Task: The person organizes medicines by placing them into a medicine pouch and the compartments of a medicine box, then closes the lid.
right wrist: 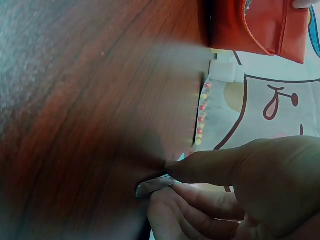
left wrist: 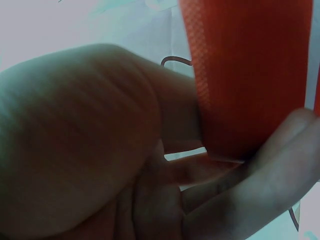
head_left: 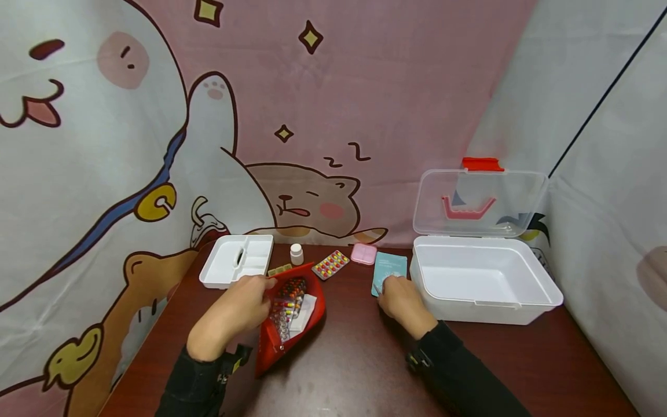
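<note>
My left hand (head_left: 242, 313) grips the upper left edge of an open red zip pouch (head_left: 270, 353), which is tilted up. Inside the pouch are several blister packs of pills (head_left: 283, 307) and a small white item (head_left: 308, 306). In the left wrist view, the thumb and fingers hold the red material (left wrist: 250, 75). To the right, my right hand (head_left: 406, 304) pinches the near edge of a flat light-blue packet (head_left: 391, 266) at the table. The right wrist view shows its silvery edge (right wrist: 152, 186) between thumb and fingers.
A white divided tray (head_left: 213, 269) lies at the back left. Behind the pouch are a white bottle (head_left: 296, 255), a colourful blister pack (head_left: 330, 264) and a pink pill case (head_left: 363, 253). A white box (head_left: 484, 313) stands right, its clear lid (head_left: 432, 202) raised.
</note>
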A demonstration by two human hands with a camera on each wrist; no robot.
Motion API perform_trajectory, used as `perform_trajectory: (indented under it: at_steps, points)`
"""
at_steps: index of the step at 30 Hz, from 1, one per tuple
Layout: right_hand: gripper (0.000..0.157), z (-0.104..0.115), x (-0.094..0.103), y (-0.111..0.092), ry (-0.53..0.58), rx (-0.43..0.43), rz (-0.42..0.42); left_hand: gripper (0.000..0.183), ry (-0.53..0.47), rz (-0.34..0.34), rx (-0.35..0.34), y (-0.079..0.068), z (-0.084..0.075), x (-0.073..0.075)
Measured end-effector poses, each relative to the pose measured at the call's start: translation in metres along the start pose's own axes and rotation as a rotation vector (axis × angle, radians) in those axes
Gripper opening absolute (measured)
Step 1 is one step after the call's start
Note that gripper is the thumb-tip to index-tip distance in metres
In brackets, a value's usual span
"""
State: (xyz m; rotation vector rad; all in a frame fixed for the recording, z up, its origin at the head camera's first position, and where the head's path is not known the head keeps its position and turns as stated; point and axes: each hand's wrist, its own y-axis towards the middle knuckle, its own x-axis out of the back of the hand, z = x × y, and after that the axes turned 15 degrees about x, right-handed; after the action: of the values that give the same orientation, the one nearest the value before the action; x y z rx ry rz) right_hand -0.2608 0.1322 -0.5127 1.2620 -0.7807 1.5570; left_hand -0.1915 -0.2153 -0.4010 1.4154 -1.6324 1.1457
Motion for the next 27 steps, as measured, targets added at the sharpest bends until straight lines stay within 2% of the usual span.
perform_trajectory:
  at_steps: [4,14,27]
  points:
    - [0.03,0.001,-0.001,0.0,0.01,-0.018,0.001,0.043,0.005,-0.003,-0.003,0.0,0.0,-0.001]
    - [0.021,0.014,0.009,0.001,0.133,-0.045,-0.017,0.042,0.011,-0.011,-0.008,0.0,-0.001,-0.001]
    - [0.006,0.051,0.025,0.005,0.297,0.11,-0.193,0.041,0.025,-0.024,-0.02,0.0,-0.003,-0.001]
